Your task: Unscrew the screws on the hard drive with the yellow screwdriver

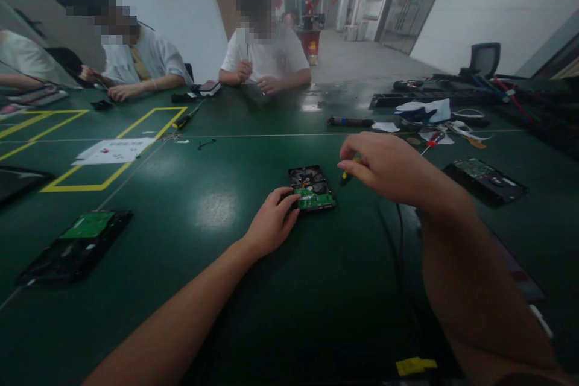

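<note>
A hard drive (310, 181) with a green circuit board on its near part lies on the green table in front of me. My left hand (277, 217) grips its left edge, with fingertips over the board. Just right of the drive, my right hand (377, 163) is closed around a screwdriver (346, 178) with a black and yellow handle. The screwdriver points down toward the drive's right side; whether its tip touches the drive I cannot tell.
Other drive-like units lie at left (88, 226) and right (486, 180). A white sheet (113, 151) sits across yellow tape (67, 184). Another screwdriver (183, 120) lies farther off. Tools and cables (452, 126) clutter the far right. Co-workers (266, 54) sit opposite.
</note>
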Tool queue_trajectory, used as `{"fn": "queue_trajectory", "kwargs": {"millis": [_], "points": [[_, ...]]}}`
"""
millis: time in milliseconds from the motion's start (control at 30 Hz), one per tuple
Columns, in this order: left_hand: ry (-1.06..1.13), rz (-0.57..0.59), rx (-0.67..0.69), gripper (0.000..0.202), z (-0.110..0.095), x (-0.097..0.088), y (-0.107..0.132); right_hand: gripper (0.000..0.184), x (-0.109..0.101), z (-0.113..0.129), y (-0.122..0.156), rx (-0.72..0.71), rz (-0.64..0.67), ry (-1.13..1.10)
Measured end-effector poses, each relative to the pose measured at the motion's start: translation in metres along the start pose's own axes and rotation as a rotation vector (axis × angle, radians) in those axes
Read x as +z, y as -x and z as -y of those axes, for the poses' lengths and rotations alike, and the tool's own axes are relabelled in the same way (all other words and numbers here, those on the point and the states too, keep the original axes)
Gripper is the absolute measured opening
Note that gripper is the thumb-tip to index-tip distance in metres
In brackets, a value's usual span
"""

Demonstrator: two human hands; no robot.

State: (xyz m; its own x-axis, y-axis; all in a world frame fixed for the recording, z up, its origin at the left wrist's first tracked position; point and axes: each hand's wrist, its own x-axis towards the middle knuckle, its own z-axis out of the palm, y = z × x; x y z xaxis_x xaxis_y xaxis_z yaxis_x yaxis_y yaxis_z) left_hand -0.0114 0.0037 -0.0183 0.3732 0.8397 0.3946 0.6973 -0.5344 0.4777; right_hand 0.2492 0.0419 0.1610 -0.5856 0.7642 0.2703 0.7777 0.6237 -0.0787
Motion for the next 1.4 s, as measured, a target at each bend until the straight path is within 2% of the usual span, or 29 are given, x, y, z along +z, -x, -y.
{"fn": "queue_trajectory", "kwargs": {"millis": [133,267,400,567,767,967,1100,1267,1400], "points": [[0.001,-0.001,0.001,0.040,0.0023,0.0015,0.0008,0.022,0.0023,-0.0031,-0.0006,-0.050,0.030,-0.016],[-0.004,0.001,0.004,0.039,0.0036,0.0028,0.0006,0.024,0.0026,-0.0051,0.0011,-0.051,0.041,-0.060],[0.003,0.004,0.005,0.038,0.0015,0.0009,-0.0004,0.033,0.0025,-0.0061,0.0027,-0.055,0.041,-0.017],[0.006,0.006,0.002,0.038,0.0002,0.0000,-0.0003,0.019,0.0000,-0.0031,0.0007,-0.028,0.064,0.029],[0.009,-0.009,0.015,0.038,0.0019,0.0021,0.0003,0.023,-0.0020,0.0000,-0.0009,-0.022,0.056,0.049],[-0.002,-0.001,0.005,0.039,0.0028,0.0027,0.0006,0.015,0.0039,-0.0014,0.0003,-0.006,-0.018,0.018],[0.000,0.002,0.002,0.039,0.0025,0.0023,0.0003,0.012,0.0059,-0.0017,-0.0009,-0.005,-0.011,-0.023],[-0.003,-0.003,0.005,0.038,0.0029,0.0028,0.0005,0.021,0.0070,-0.0051,-0.0009,-0.050,-0.033,-0.032],[0.006,-0.014,0.018,0.037,0.0036,0.0033,0.0002,0.032,0.0062,-0.0069,0.0007,-0.041,0.000,-0.018]]}}
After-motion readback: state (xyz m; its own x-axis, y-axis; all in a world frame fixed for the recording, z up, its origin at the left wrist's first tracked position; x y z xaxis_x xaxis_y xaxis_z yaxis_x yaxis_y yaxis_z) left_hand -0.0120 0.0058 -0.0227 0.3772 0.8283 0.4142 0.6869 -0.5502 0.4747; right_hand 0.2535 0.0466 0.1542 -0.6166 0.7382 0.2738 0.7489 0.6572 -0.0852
